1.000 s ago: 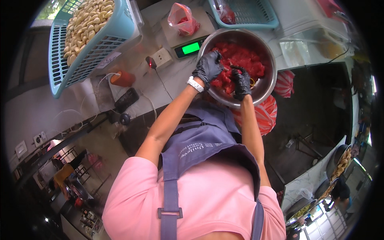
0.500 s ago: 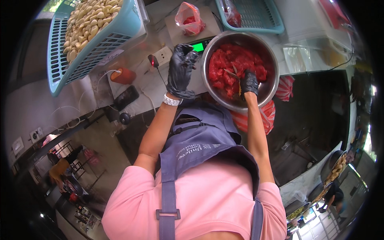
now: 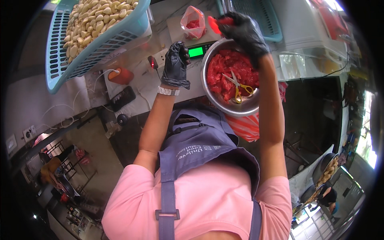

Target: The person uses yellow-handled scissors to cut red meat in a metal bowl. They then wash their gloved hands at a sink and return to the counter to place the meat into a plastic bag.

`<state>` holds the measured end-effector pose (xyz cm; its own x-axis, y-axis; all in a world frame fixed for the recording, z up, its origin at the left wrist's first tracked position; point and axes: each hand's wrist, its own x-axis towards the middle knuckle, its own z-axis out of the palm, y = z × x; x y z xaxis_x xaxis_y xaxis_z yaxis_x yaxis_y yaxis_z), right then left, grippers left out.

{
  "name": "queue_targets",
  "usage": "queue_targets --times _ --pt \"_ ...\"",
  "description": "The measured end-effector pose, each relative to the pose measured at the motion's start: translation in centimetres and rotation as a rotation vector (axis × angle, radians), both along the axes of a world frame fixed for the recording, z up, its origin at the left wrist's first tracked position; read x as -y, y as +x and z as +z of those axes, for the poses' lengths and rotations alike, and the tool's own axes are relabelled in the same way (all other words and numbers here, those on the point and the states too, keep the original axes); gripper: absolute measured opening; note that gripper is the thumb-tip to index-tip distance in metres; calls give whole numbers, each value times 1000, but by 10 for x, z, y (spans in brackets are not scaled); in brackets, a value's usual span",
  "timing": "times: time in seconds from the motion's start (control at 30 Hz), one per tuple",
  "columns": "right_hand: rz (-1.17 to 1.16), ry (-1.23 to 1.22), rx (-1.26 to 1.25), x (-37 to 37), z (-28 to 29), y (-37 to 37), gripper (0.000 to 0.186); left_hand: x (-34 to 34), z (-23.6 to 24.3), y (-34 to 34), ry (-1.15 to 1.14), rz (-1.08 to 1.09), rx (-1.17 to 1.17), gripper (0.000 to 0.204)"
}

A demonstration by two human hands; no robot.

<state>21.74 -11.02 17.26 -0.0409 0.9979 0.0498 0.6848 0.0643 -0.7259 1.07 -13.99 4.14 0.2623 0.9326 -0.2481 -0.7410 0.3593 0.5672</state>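
Observation:
My right hand [image 3: 244, 34], in a black glove, is raised over the far rim of a steel bowl [image 3: 205, 76]. A bright red piece of raw meat [image 3: 214, 25] pokes out from its closed fingers. Chunks of red meat [image 3: 216, 68] fill the bowl, and yellow-handled scissors [image 3: 237, 85] lie on top of them, blades slightly apart. My left hand [image 3: 176, 64], gloved in black too, hovers left of the bowl beside the scale's green display [image 3: 196, 52]; its fingers are curled and nothing shows in them. A clear plastic bag [image 3: 193, 25] holding some meat stands on the scale plate [image 3: 176, 30].
A blue basket [image 3: 60, 76] of peeled garlic [image 3: 96, 24] stands at the far left. Behind the bowl is another blue basket [image 3: 276, 36]. Cables, a phone [image 3: 123, 99] and an orange cylinder [image 3: 121, 76] lie left. A red-striped bag [image 3: 245, 127] hangs below the bowl.
My right hand has let go of the scissors, leaving them on the meat, and risen up and away with a piece of meat. My left hand's fingers have curled in more.

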Motion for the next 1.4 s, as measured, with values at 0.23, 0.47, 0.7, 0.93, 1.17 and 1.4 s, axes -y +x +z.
queue_targets --times 0.23,0.47,0.7,0.93,1.17,1.4 --pt "19 83 600 -46 19 -50 21 3 -5 -11 -74 -16 -10 13" --pt "-35 51 572 -42 22 -62 20 6 -11 -21 -125 -10 -18 11" --pt "-130 508 -43 -40 -11 -26 14 -12 -19 -16 -117 -91 -22 12" --pt "-305 119 -661 -3 -32 9 8 -35 -10 -4 -120 -124 17 15" --pt "-366 76 -725 33 -58 30 11 -47 -11 1 -241 -254 -69 20" --pt "-290 49 -800 54 -77 41 21 -67 -10 8 -218 -311 -200 19"
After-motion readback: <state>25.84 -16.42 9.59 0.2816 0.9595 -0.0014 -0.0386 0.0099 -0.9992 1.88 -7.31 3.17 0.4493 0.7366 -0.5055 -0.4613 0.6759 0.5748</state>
